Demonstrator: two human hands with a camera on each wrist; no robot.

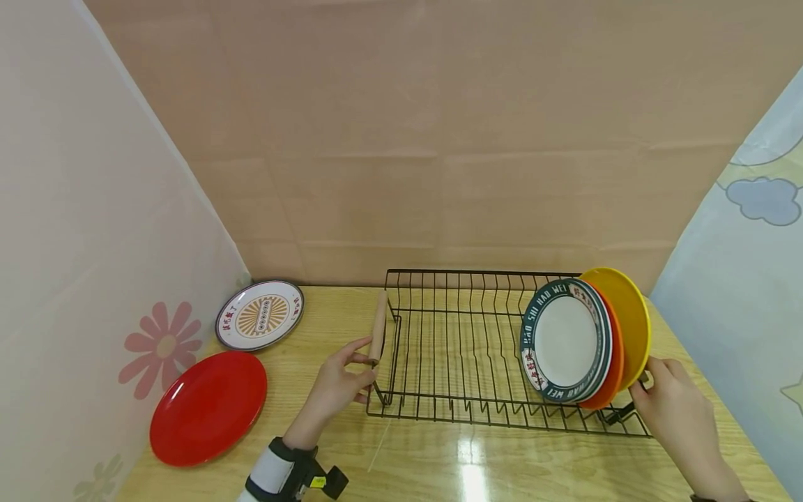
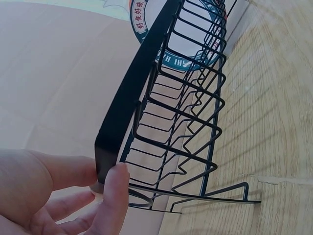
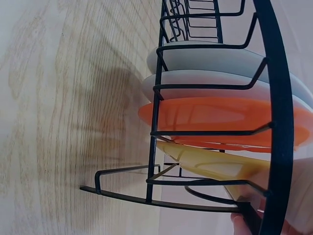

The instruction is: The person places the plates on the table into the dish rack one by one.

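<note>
We grip the stiff wire dish rack [image 1: 489, 348] by both ends: left hand [image 1: 339, 387] pinching the wooden handle [image 1: 379, 326], right hand [image 1: 674, 411] curled on the far end; the plates [image 1: 580, 338] could tip.

Black wire dish rack [image 1: 464, 348], upright on table

Lighting is bright and even, with overhead glare on the glossy wooden table [image 1: 467, 474] in the head view. The head view bows at its edges. In both wrist views, close fingers [image 2: 113, 196] appear soft, and the dish rack [image 3: 161, 122] casts a diffuse shadow.
</note>
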